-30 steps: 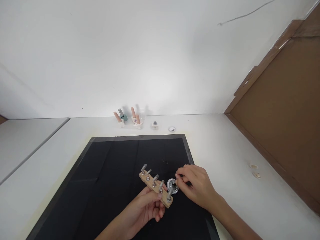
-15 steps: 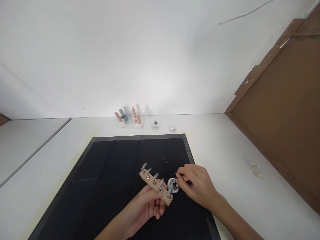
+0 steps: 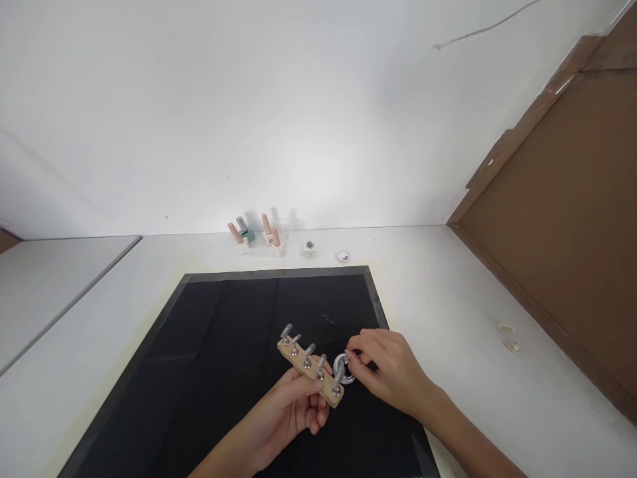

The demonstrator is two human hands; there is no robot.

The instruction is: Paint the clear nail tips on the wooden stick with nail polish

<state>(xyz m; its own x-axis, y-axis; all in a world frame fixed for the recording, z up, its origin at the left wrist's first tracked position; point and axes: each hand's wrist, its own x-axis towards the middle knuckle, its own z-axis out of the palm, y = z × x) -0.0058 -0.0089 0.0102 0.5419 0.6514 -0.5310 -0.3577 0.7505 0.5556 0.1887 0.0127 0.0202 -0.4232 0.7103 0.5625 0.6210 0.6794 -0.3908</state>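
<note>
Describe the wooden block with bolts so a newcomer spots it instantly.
On the black square mat, near its front right, the left hand holds a pale wooden strip. Five silver bolts stand along it in a row, unlike the small round metal dish beside it.

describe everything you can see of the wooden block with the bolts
The wooden block is a short, pale strip of bare wood with five silvery bolts standing in a row, all leaning the same way. It sits tilted above the black mat, held from below by the left hand. The right hand pinches at a small metal dish by its near end.
</note>
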